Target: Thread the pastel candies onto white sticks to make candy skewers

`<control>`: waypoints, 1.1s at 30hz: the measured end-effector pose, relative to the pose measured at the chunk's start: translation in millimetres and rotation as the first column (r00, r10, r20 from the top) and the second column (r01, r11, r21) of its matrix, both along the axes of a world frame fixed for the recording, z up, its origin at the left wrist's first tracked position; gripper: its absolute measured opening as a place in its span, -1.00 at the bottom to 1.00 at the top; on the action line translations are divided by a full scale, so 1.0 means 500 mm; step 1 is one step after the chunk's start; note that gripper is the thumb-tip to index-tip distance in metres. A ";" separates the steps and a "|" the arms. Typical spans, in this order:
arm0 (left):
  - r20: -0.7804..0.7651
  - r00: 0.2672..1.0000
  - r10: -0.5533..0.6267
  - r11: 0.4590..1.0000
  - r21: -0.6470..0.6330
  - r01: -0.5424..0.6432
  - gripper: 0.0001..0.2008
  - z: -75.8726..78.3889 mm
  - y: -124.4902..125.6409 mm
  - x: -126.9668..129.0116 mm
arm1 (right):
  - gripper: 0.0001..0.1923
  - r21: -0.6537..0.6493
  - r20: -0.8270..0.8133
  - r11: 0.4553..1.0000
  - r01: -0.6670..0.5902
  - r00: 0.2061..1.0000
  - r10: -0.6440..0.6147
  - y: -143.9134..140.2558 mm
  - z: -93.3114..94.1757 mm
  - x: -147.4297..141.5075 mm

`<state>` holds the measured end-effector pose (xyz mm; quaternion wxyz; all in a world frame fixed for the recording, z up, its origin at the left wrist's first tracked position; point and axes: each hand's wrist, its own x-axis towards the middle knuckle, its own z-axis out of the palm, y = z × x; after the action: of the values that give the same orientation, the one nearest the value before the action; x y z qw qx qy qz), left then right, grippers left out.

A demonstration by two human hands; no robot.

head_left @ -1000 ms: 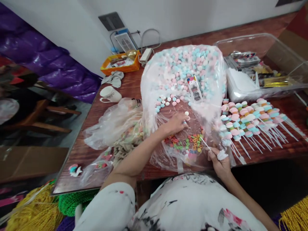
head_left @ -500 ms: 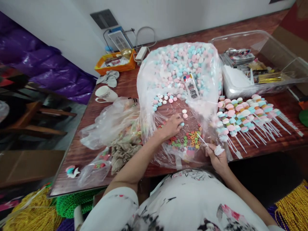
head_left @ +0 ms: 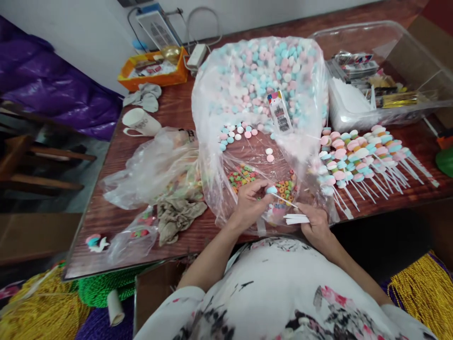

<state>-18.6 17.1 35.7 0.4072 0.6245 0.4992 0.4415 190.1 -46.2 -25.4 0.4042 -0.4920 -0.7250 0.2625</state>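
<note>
My left hand (head_left: 248,204) pinches a light blue marshmallow (head_left: 271,190) at the tip of a thin white stick (head_left: 286,200). That stick is in my right hand (head_left: 314,220), together with a bundle of white sticks (head_left: 296,219). Fruit-coloured cereal rings (head_left: 286,190) lie just beyond the fingers on clear plastic. Two loose marshmallows, one white and one pink (head_left: 270,158), sit further back. Behind them a large clear bag (head_left: 208,101) is full of pastel marshmallows (head_left: 260,61). Filled marshmallow sticks (head_left: 361,163) lie in rows to the right.
A small printed packet (head_left: 280,113) rests on the bag. At the back right stands a clear plastic tub (head_left: 399,108) of packets. On the left are a white mug (head_left: 140,123), an orange tray (head_left: 155,80), plastic bags (head_left: 145,165) and a crumpled brown cloth (head_left: 179,217).
My left hand has come nearer with the blue marshmallow and met the stick. My right hand has shifted slightly left, its stick now pointing at the marshmallow. The camera view has tilted down.
</note>
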 end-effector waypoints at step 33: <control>-0.019 0.988 0.151 0.921 0.366 -0.134 -0.83 -0.045 -0.037 0.005 | -0.32 -0.140 0.422 0.989 -0.049 0.901 0.104 -0.023 0.048 0.003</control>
<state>-15.9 -1.2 13.4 0.2394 0.6614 0.4624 0.5399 191.7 -57.6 -1.4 0.1928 -0.5332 -0.7967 0.2090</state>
